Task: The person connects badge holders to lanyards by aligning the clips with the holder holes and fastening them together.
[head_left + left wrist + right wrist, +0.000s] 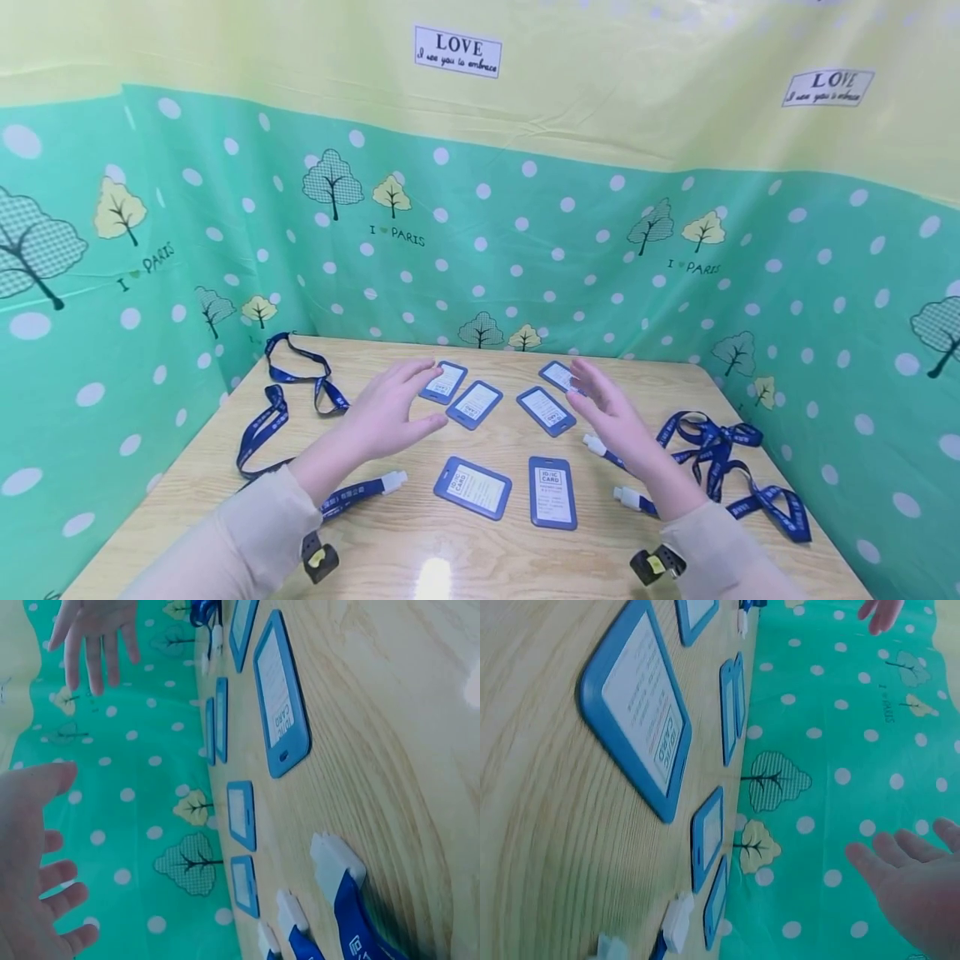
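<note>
Both hands hover over the table with nothing in them. The left hand (390,408) has its fingers extended and thumb apart, above the left pair of far blue ID card holders (475,404). Opposite it, the right hand (618,421) is held with straight fingers, partly covering a far-right card holder (557,375). Closer to the person lie a tilted card holder (472,488) and an upright-facing one (552,493). Blue lanyards (352,497) with white clips (394,481) lie on the left, partly behind the left forearm. More blue lanyards (718,458) lie bunched on the right.
The light wooden table (495,567) meets a green dotted cloth (517,250) at its back and sides. Small dark cameras, left (321,560) and right (656,565), are strapped at the wrists.
</note>
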`<move>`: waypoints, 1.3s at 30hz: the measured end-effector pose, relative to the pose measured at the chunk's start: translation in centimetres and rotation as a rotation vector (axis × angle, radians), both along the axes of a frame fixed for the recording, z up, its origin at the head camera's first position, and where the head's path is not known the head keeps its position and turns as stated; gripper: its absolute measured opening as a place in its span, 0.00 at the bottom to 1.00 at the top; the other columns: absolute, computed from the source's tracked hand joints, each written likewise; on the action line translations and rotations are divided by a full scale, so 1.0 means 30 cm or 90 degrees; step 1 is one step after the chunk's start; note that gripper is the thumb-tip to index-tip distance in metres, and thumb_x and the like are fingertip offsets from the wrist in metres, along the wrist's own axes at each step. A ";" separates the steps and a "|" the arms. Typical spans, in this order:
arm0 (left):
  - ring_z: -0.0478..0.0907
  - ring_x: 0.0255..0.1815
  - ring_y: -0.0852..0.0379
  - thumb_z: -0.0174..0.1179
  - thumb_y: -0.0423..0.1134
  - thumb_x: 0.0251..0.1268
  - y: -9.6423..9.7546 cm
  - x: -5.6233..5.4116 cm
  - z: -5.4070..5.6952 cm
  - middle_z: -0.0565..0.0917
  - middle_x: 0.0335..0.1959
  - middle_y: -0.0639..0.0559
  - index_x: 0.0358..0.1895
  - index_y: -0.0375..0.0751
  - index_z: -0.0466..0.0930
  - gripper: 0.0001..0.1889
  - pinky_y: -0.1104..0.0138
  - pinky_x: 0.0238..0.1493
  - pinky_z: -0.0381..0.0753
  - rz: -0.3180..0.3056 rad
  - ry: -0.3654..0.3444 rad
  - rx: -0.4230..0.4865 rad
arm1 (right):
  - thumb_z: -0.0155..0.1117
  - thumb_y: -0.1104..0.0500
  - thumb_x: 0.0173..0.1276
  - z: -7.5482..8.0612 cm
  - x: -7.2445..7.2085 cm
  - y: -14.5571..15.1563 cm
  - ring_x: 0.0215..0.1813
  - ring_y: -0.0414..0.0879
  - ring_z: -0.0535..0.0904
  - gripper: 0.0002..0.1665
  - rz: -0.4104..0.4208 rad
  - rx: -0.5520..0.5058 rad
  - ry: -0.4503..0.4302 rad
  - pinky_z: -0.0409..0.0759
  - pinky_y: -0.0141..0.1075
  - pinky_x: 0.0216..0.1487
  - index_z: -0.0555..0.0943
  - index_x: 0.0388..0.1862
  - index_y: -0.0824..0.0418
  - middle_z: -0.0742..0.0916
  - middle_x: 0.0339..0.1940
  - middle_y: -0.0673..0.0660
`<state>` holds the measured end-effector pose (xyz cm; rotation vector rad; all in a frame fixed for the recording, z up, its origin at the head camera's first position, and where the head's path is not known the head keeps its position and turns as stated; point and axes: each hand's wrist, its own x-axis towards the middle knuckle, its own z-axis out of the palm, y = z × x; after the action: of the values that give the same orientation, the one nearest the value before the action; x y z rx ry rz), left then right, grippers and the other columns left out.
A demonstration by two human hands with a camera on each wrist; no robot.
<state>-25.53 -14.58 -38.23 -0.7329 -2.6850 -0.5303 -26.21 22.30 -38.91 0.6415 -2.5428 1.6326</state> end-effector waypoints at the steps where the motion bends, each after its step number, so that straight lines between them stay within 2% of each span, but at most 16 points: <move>1: 0.63 0.75 0.42 0.66 0.60 0.65 0.002 0.004 0.000 0.68 0.75 0.46 0.75 0.47 0.68 0.39 0.42 0.73 0.62 0.000 -0.005 0.001 | 0.55 0.44 0.80 0.000 0.001 -0.006 0.79 0.59 0.60 0.40 0.000 -0.012 -0.016 0.61 0.57 0.74 0.54 0.83 0.52 0.63 0.81 0.59; 7: 0.65 0.74 0.42 0.66 0.59 0.65 0.003 0.021 -0.003 0.70 0.74 0.46 0.74 0.47 0.70 0.38 0.43 0.71 0.66 0.005 -0.025 0.008 | 0.56 0.44 0.79 -0.010 0.001 -0.052 0.77 0.57 0.63 0.41 0.015 -0.064 -0.071 0.64 0.53 0.73 0.54 0.83 0.52 0.63 0.81 0.58; 11: 0.68 0.71 0.39 0.68 0.56 0.65 -0.003 0.025 -0.009 0.73 0.71 0.41 0.72 0.45 0.73 0.35 0.43 0.68 0.70 0.006 -0.046 0.007 | 0.57 0.44 0.79 -0.020 -0.004 -0.087 0.77 0.58 0.64 0.41 0.032 -0.090 -0.085 0.68 0.51 0.72 0.55 0.83 0.53 0.64 0.81 0.59; 16: 0.72 0.68 0.38 0.69 0.51 0.65 -0.014 0.030 -0.024 0.76 0.67 0.38 0.68 0.42 0.76 0.31 0.44 0.66 0.73 0.007 -0.059 0.000 | 0.59 0.43 0.78 -0.030 -0.007 -0.135 0.77 0.57 0.63 0.41 0.039 -0.092 -0.114 0.68 0.50 0.72 0.57 0.82 0.52 0.64 0.80 0.57; 22: 0.75 0.66 0.39 0.70 0.51 0.65 -0.026 0.037 -0.046 0.77 0.66 0.40 0.66 0.43 0.78 0.29 0.45 0.64 0.76 0.021 -0.086 -0.004 | 0.62 0.44 0.76 -0.047 -0.011 -0.180 0.75 0.57 0.67 0.42 0.042 -0.113 -0.140 0.71 0.47 0.70 0.59 0.82 0.54 0.66 0.79 0.58; 28: 0.80 0.59 0.45 0.71 0.50 0.64 -0.037 0.047 -0.066 0.81 0.58 0.46 0.61 0.43 0.82 0.25 0.50 0.59 0.81 0.035 -0.106 -0.018 | 0.63 0.45 0.75 -0.060 -0.013 -0.214 0.74 0.56 0.68 0.40 0.050 -0.123 -0.142 0.73 0.46 0.69 0.61 0.80 0.54 0.68 0.78 0.59; 35: 0.78 0.63 0.42 0.71 0.47 0.64 -0.048 0.052 -0.093 0.83 0.57 0.44 0.56 0.43 0.84 0.20 0.49 0.59 0.81 0.055 -0.137 -0.026 | 0.65 0.42 0.73 -0.085 -0.021 -0.259 0.75 0.56 0.68 0.41 0.068 -0.122 -0.170 0.73 0.46 0.69 0.63 0.79 0.50 0.67 0.79 0.58; 39: 0.82 0.56 0.47 0.73 0.45 0.62 -0.057 0.052 -0.113 0.86 0.51 0.48 0.53 0.42 0.85 0.19 0.54 0.54 0.84 0.063 -0.165 -0.021 | 0.66 0.40 0.72 -0.091 -0.016 -0.292 0.75 0.56 0.68 0.42 0.078 -0.106 -0.183 0.73 0.48 0.70 0.63 0.79 0.50 0.67 0.79 0.57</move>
<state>-23.96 -16.30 -41.61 -0.5696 -2.9573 -0.5930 -26.68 13.56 -41.63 0.5971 -2.5558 2.0915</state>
